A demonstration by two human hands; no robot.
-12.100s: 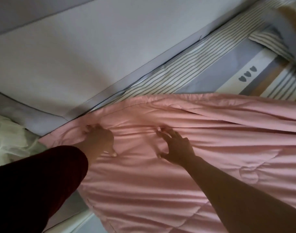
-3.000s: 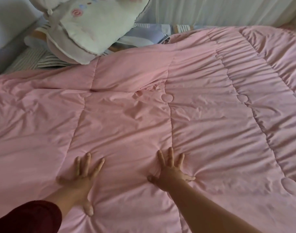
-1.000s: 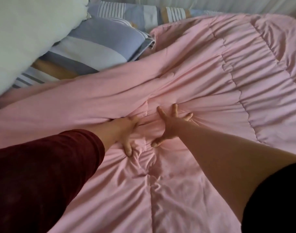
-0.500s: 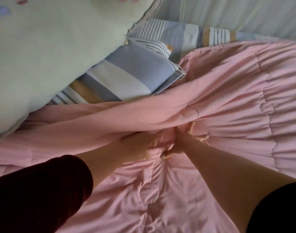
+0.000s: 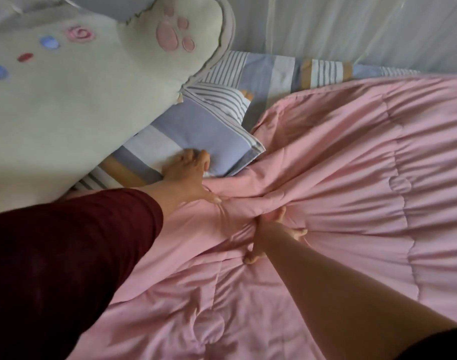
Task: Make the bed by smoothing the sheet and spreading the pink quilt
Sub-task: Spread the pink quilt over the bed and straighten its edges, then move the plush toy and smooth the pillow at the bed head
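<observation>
The left hand (image 5: 187,168) reaches forward from a dark red sleeve (image 5: 66,268), its grip open and flat: the fingers (image 5: 204,158) rest on the lilac panel of a striped pillow (image 5: 196,131), while the thumb lies on the top edge of the pink quilt (image 5: 352,178). It holds nothing. The right hand (image 5: 269,229), on a bare forearm, presses down on the quilt just beside the left, fingers spread wide and partly sunk into the fabric; whether any cloth is pinched under the palm cannot be told.

No brand, label or readable writing shows anywhere.

The quilt covers most of the bed, from the near edge up to the pillow. It is soft and puffy, stitched in long channels with small round tufts, and gathered in radiating creases around the right hand. The pillow cover is smooth woven cloth in lilac, white, tan and thin grey stripes; the sheet (image 5: 320,71) beyond it bears the same pattern. A large cream plush cushion (image 5: 79,100) lies over the pillow, with a paw-shaped lobe, pink pads and small blue, red and pink appliqué dots. A sheer pale curtain (image 5: 352,29) hangs behind the bed.
</observation>
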